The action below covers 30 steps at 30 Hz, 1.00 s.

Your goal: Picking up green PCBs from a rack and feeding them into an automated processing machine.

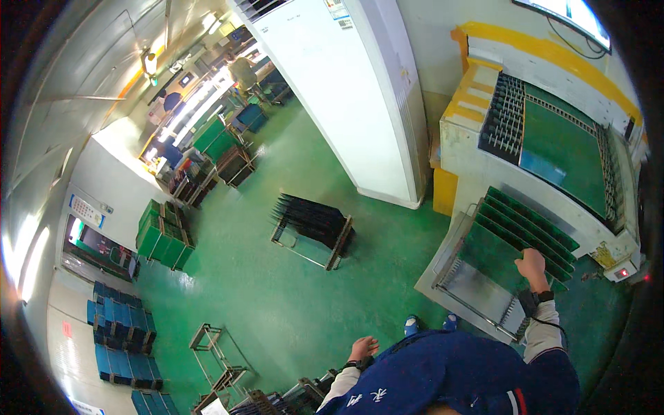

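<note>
Several green boards (487,250) lean in the rack (476,312); my right hand (532,267) at one's edge, can't tell if pinching. Left hand (364,348) empty, fingers loosely apart. Probably stiff, light, scratchable: grip edges.

Racked boards (488,249): dark green. Machine body (458,149): off-white; cover (472,93) yellow with pale blocks, panel (564,152) green, rollers (503,119) black. Tall cabinet (332,83): white. Floor (290,304): green. Central sheets (312,218): black. Far-left stacks (119,318): blue. Garment (449,366): navy, white lettering, red-and-white stripes. Sleeves (543,337): off-white. Wristband (530,302): black.
</note>
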Tool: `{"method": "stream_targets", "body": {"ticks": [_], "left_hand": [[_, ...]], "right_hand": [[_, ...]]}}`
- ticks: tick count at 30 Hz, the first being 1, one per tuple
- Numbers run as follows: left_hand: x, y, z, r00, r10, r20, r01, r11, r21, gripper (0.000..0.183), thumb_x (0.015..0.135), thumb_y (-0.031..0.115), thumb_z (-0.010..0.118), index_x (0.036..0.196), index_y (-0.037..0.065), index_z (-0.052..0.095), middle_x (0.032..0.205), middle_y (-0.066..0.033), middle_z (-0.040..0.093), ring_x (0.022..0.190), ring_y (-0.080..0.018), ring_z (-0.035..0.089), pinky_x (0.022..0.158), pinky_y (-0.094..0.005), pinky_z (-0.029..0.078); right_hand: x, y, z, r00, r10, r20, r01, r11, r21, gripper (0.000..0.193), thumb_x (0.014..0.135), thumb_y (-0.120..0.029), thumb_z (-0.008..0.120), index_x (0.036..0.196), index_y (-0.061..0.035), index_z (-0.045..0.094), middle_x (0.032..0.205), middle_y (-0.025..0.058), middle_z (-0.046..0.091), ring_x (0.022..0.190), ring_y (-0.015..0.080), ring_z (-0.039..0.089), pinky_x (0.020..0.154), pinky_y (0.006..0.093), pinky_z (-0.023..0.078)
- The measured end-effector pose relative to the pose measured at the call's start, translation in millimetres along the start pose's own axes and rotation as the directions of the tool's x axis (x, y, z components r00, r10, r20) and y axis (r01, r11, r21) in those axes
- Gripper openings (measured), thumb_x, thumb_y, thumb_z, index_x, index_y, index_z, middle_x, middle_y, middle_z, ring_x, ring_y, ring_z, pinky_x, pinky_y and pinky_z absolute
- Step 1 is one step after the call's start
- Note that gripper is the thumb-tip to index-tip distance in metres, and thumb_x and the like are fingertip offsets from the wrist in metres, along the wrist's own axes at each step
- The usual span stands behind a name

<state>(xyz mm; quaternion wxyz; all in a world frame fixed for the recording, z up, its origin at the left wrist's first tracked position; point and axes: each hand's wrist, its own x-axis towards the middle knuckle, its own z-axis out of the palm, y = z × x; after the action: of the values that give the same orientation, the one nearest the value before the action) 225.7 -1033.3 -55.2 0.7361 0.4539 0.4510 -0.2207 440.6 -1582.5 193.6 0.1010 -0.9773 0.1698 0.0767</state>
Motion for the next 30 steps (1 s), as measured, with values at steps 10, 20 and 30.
{"method": "stream_targets", "body": {"ticks": [10,20,30], "left_hand": [[-6.2,-1.9,-4.0,1.000,-0.016,-0.001,0.016,0.999,-0.037,0.034,0.090,0.017,0.056,0.117,-0.001,0.048,0.107,-0.0161,0.059,0.086,-0.0286,0.062,0.069,-0.0377,0.054],[-8.6,-1.6,-0.3,1.000,0.002,0.010,-0.001,0.999,-0.043,0.033,0.091,0.017,0.055,0.118,0.000,0.048,0.108,-0.0165,0.059,0.086,-0.0295,0.063,0.068,-0.0381,0.054],[-5.1,0.6,2.4,0.999,-0.024,-0.030,0.023,0.999,-0.032,0.031,0.091,0.016,0.053,0.118,0.001,0.048,0.111,-0.0169,0.059,0.087,-0.0296,0.063,0.068,-0.0381,0.054]], "right_hand": [[-0.9,-0.3,2.5,0.999,0.042,-0.003,-0.042,0.999,0.019,0.033,0.068,-0.026,0.073,0.091,-0.0028,0.066,0.093,0.0171,0.065,0.090,0.0340,0.062,0.076,0.0435,0.049],[-3.1,-6.2,-6.3,0.998,0.063,0.029,-0.063,0.998,0.003,0.037,0.068,-0.027,0.073,0.095,-0.0031,0.067,0.096,0.0169,0.066,0.093,0.0336,0.062,0.079,0.0424,0.050],[-5.3,-10.5,-13.0,0.996,0.073,0.050,-0.073,0.997,-0.010,0.037,0.070,-0.027,0.072,0.096,-0.0026,0.066,0.098,0.0173,0.065,0.094,0.0335,0.062,0.080,0.0426,0.050]]}}
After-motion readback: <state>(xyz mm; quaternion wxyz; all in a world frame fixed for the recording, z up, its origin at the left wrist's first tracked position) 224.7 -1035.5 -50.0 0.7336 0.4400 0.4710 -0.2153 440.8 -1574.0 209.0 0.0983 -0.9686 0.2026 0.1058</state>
